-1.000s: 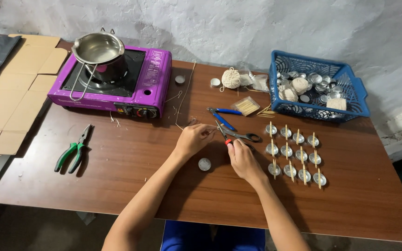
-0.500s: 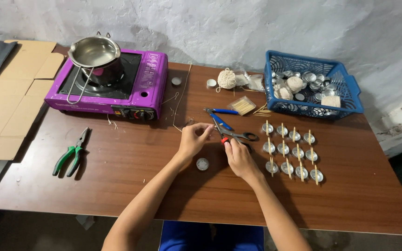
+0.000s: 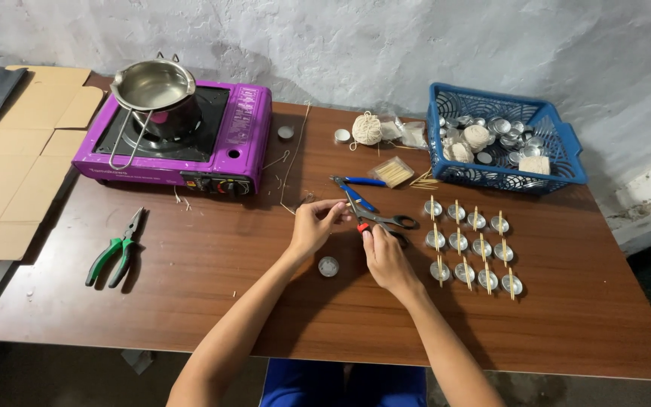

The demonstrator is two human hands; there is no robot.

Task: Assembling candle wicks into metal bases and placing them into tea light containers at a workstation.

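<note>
My left hand hovers over the brown table with thumb and fingers pinched on what looks like a thin pale string. My right hand lies just right of it, fingertips on a small red piece beside the black-handled scissors. Whether the string runs between both hands is too fine to tell. A single small metal cup sits on the table below my left hand. Blue-handled pliers lie just behind the scissors.
Right of my hands stand rows of metal cups with wooden sticks. Behind them is a blue basket of cups and string. A string ball, stick box, purple stove with steel pot and green pliers lie left.
Both hands stay in nearly the same spot by the scissors. My left fingers have closed in a little toward my right fingertips.
</note>
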